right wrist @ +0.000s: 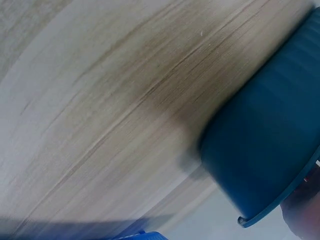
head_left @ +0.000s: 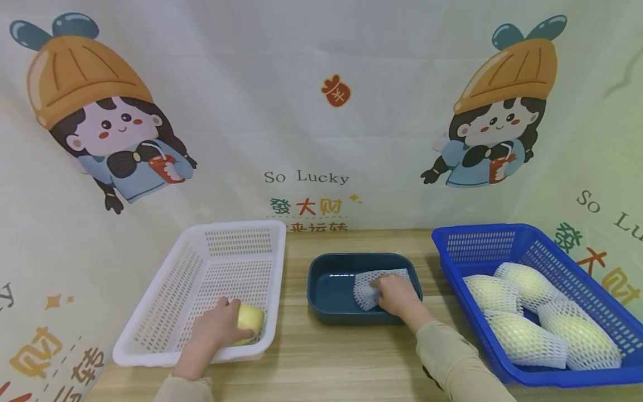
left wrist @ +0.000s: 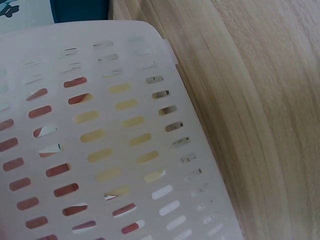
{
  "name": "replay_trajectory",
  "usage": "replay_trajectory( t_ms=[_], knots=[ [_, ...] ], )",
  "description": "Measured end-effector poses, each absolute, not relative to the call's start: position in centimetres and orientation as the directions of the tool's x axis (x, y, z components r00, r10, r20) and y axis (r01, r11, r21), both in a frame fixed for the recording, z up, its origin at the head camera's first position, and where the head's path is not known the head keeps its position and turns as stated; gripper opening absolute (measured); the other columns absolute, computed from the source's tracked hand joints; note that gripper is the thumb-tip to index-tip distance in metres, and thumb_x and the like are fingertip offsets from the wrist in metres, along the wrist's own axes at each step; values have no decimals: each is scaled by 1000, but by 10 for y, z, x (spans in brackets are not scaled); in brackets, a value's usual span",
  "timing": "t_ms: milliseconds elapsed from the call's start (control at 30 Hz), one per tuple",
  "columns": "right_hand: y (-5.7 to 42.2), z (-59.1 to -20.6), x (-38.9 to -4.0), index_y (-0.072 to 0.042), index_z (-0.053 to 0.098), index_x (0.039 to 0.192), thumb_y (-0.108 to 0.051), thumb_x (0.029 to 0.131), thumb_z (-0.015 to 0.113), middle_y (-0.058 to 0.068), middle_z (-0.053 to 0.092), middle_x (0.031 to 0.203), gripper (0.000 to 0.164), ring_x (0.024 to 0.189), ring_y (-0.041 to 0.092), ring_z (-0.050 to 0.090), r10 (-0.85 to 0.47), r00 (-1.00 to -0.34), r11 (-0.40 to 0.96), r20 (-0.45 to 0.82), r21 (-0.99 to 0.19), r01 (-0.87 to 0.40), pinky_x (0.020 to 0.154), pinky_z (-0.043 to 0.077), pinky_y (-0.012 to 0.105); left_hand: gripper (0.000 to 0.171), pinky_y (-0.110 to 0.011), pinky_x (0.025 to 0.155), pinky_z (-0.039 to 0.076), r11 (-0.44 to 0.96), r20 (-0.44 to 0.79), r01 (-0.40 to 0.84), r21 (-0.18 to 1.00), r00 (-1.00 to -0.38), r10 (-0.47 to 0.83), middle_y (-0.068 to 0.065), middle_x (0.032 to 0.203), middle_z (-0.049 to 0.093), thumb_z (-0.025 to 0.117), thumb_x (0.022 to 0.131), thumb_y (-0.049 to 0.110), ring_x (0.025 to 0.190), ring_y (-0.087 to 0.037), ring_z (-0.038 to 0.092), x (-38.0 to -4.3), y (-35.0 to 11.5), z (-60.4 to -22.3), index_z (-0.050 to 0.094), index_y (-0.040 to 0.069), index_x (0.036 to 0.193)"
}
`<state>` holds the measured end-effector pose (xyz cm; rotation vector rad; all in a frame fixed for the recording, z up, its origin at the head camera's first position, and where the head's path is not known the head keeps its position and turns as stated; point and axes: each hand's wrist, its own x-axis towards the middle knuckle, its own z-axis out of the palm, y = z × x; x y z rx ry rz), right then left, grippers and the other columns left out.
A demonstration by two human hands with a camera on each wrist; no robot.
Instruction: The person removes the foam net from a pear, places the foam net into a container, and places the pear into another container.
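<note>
In the head view, my left hand (head_left: 214, 325) is inside the white basket (head_left: 279, 279), gripping a smooth yellow fruit (head_left: 253, 321) by the near right corner. The left wrist view shows that fruit (left wrist: 93, 135) only in patches through the slotted basket wall (left wrist: 192, 135). My right hand (head_left: 399, 296) reaches into the dark teal tub (head_left: 321, 293) and pinches a white foam net sleeve (head_left: 365, 289) at the tub's right side. From the right wrist, the tub's outer wall (right wrist: 265, 135) shows, with part of the hand (right wrist: 304, 210) beyond the rim.
A blue basket (head_left: 464, 301) stands on the right, holding several yellow fruits (head_left: 524, 338) in white foam nets. All three containers rest on a wood-grain table (head_left: 321, 363). A printed cloth (head_left: 311, 128) hangs behind and along the sides.
</note>
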<state>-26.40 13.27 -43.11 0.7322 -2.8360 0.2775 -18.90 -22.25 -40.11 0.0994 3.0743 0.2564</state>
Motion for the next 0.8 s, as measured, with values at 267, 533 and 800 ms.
replay_trajectory(
  t_ms=[267, 533, 800],
  knots=[
    [134, -433, -261, -10, 69, 98, -38, 86, 52, 6, 66, 89, 35, 84, 25, 60, -406, -909, 876, 95, -244, -417, 75, 46, 40, 76, -51, 60, 45, 984, -50, 55, 170, -997, 65, -21, 99, 50, 73, 62, 45, 68, -31, 54, -189, -223, -402, 49, -3, 117],
    [133, -434, -258, -12, 66, 80, -54, 89, 31, 4, 62, 77, 56, 78, 26, 59, -345, -937, 902, -53, -295, -315, 75, 45, 42, 78, -54, 64, 44, 979, -52, 46, 198, -997, 57, -26, 105, 49, 70, 65, 46, 73, -36, 54, -189, -225, -402, 47, -4, 119],
    [134, -433, -258, -7, 64, 107, -51, 91, 31, 10, 63, 100, 58, 96, 30, 55, -356, -934, 888, -40, -326, -325, 85, 40, 44, 74, -51, 64, 44, 975, -62, 46, 215, -996, 60, -24, 98, 53, 67, 70, 45, 77, -35, 54, -189, -228, -400, 46, -6, 120]
  ],
)
